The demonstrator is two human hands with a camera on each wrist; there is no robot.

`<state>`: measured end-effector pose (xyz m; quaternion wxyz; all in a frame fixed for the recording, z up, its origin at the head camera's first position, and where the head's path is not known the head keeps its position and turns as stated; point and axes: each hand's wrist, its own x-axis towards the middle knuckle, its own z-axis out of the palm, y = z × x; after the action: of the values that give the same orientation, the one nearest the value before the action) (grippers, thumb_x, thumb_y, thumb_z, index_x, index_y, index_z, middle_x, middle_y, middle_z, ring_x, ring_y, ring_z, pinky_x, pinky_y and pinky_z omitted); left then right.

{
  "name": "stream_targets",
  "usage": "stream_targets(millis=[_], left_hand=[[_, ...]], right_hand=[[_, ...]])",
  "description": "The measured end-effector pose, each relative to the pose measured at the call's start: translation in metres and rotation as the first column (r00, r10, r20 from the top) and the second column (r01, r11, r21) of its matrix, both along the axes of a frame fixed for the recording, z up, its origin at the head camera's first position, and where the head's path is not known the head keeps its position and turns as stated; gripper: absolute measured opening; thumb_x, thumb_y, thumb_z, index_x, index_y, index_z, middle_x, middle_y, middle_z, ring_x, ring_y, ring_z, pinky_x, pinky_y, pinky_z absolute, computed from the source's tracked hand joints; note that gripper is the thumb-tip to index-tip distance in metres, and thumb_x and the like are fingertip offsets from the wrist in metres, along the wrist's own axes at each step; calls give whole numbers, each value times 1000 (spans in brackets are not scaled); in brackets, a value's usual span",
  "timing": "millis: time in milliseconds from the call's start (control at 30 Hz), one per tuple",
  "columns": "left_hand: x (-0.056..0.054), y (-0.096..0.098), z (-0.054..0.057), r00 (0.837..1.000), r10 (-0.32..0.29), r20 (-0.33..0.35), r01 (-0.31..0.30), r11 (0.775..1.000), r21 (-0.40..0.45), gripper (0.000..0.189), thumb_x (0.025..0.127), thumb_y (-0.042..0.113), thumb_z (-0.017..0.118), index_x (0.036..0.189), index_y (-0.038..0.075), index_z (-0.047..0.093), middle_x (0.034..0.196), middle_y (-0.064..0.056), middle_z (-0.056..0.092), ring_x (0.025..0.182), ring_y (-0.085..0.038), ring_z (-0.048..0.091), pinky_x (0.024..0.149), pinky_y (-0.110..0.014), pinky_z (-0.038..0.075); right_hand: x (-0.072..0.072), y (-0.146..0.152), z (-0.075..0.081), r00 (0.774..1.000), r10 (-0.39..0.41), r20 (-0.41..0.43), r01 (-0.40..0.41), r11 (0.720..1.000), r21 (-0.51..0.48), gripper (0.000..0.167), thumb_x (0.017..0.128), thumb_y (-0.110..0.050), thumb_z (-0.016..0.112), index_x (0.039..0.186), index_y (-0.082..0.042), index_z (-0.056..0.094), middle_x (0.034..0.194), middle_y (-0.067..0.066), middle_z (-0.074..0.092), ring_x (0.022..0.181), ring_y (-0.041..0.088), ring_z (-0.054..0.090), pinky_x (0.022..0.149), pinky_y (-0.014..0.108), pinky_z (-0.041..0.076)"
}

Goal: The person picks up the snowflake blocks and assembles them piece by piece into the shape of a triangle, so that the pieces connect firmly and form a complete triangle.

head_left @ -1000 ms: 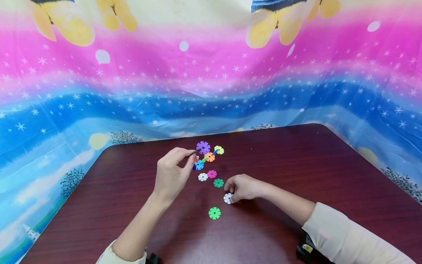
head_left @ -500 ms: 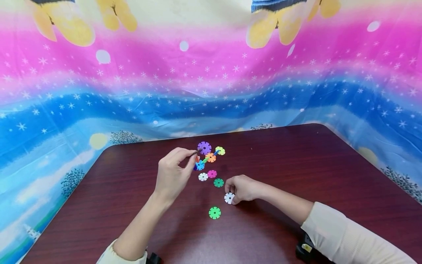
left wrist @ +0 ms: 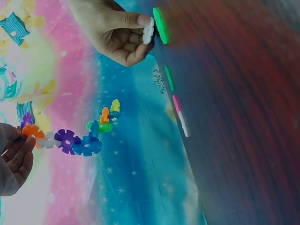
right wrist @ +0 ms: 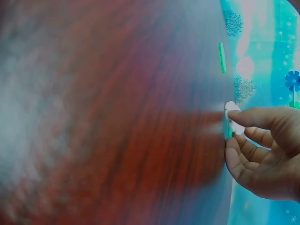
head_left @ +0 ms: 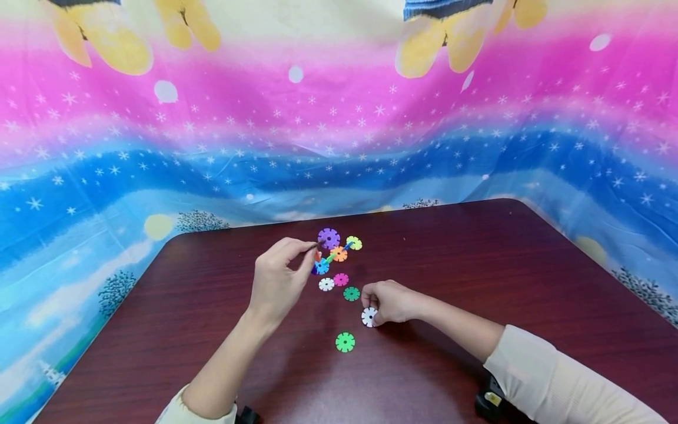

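My left hand (head_left: 278,280) is raised over the table and pinches a dark notched disc at one end of a chain of interlocking plastic discs. In the left wrist view that chain runs through an orange disc (left wrist: 33,132), a white one (left wrist: 48,140), a purple one (left wrist: 67,141) and a blue one (left wrist: 87,146), ending at a yellow disc (left wrist: 115,107). Between thumb and fingers, my right hand (head_left: 392,301) holds a white notched disc (head_left: 368,317) tilted up, low over the table. The right wrist view shows this white disc (right wrist: 234,117) at the thumb tip.
On the dark wooden table (head_left: 450,253) lie a white disc (head_left: 326,284), a pink disc (head_left: 341,280), a dark green disc (head_left: 352,294) and a light green disc (head_left: 345,342). A patterned cloth (head_left: 339,118) hangs behind the table's far edge.
The white disc in my right hand has shifted slightly right and turned to face the head camera more. The chain in my left hand has swung a little to the right.
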<state>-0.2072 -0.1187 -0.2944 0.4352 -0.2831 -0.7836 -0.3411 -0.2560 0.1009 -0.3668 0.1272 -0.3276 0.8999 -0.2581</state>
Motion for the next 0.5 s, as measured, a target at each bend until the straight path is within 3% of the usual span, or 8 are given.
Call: stream_targets(millis=[200, 500], left_hand=[[0, 0, -2, 1000, -8, 3, 8, 1000, -4, 15, 74, -4, 73, 88, 0, 71, 81, -6, 67, 75, -13, 62, 68, -26, 52], [0, 0, -2, 1000, -5, 3, 5, 1000, -9, 16, 74, -4, 73, 89, 0, 71, 81, -6, 67, 75, -13, 62, 68, -26, 52]], right_hand=[[0, 3, 1, 1000, -25, -11, 25, 998, -55, 21, 73, 4, 70, 75, -12, 56, 67, -4, 51, 65, 12, 47, 58, 26, 42], [-3, 9, 7, 994, -94, -46, 87, 987, -138, 18, 76, 2, 70, 75, -12, 58, 68, -4, 53, 65, 13, 48, 57, 26, 44]])
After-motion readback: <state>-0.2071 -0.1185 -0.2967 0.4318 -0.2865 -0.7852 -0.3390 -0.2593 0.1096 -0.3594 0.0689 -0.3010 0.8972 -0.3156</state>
